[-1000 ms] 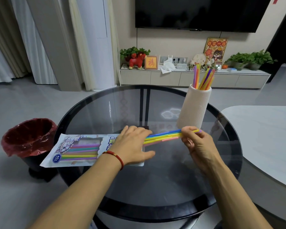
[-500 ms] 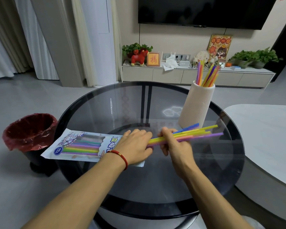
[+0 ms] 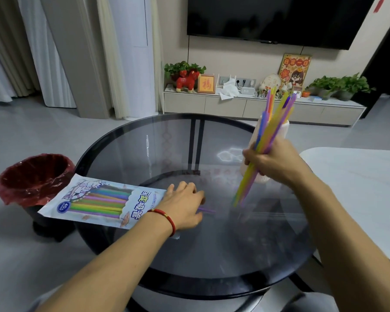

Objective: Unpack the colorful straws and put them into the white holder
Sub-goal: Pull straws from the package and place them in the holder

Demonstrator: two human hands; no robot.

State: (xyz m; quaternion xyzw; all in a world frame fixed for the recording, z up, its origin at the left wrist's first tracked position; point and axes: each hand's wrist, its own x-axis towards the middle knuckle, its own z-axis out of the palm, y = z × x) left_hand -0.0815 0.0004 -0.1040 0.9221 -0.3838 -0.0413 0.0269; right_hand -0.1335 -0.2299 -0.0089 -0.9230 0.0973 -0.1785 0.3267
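Observation:
My right hand (image 3: 271, 159) grips a bundle of colorful straws (image 3: 248, 181), tilted steeply with the lower ends near the glass and the upper ends up by the white holder (image 3: 283, 129). The holder stands behind my hand, mostly hidden, with several straws (image 3: 271, 99) sticking out of its top. My left hand (image 3: 182, 204) lies flat on the open end of the straw package (image 3: 95, 200), which rests on the left of the round glass table (image 3: 212, 255) and holds more straws. A purple straw (image 3: 206, 210) pokes out past my left fingers.
A red-lined trash bin (image 3: 32, 176) stands on the floor left of the table. A white table (image 3: 356, 188) sits close on the right. A TV cabinet with plants and ornaments (image 3: 257, 104) runs along the back wall.
My right hand pulled the bundle of straws fully out of the package and swung it from nearly flat to steeply upright, toward the holder. My left hand stayed on the package.

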